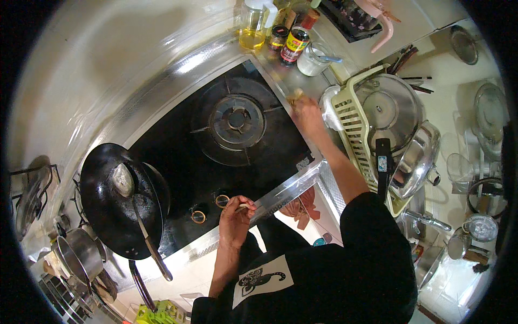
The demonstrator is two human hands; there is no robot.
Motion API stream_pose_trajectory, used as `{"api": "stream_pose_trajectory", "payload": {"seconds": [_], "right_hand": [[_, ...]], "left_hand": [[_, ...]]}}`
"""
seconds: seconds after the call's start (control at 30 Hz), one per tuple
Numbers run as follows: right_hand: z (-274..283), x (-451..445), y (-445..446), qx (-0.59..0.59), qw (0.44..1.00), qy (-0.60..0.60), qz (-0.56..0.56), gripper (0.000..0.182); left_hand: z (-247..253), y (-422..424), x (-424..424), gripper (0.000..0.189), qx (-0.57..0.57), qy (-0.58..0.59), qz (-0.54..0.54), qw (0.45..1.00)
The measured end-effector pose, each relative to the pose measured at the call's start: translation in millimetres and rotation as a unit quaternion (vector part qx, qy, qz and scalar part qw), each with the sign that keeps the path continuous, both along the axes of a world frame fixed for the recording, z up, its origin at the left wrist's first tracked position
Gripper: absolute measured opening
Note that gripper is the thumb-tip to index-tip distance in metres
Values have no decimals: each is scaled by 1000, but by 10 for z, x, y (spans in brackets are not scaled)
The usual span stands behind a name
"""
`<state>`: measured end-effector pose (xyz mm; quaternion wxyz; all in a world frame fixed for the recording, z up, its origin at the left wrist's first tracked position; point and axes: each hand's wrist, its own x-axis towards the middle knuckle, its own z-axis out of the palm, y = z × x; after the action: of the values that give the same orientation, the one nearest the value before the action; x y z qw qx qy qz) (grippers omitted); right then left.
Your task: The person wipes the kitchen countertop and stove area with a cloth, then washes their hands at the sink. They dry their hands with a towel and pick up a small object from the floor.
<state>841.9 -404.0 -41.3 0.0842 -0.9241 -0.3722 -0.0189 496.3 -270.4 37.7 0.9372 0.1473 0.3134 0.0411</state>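
Observation:
My right hand (306,113) reaches to the steel counter beside the black gas stove (178,182). Its fingers are around a small light brown thing (298,94), blurred and too small to name. Close to the stove's front edge, my left hand (236,218) is curled with a small pale piece (243,205) between its fingers. Two stove knobs (198,217) with gold-coloured rings lie just left of that hand. A gas burner (236,118) with its pan support is between the two hands. The black wok (121,202) at the left holds a metal ladle (123,180), its handle over the rim.
Behind my right hand stand an oil jug (253,34), a sauce bottle (295,43) and a glass jar of white grains (311,60). To the right, a cream plastic rack (352,117) holds pot lids. Steel pots (81,253) sit at the lower left.

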Motion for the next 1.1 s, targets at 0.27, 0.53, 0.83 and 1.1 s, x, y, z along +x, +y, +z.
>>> {"api": "stream_pose_trajectory", "payload": {"seconds": [0.27, 0.53, 0.83, 1.1], "right_hand": [[623, -74, 140, -33, 999, -18, 12, 27], [-122, 368, 213, 67, 996, -60, 15, 35], [52, 690, 261, -23, 969, -22, -243, 23], [-109, 458, 246, 146, 989, -32, -9, 28]], "left_hand": [[41, 1, -40, 21, 18, 23, -3, 1000], [13, -105, 14, 21, 4, 48, -28, 998], [-22, -128, -28, 20, 1, 18, -20, 1000], [-33, -136, -1, 21, 11, 40, -16, 999]]}}
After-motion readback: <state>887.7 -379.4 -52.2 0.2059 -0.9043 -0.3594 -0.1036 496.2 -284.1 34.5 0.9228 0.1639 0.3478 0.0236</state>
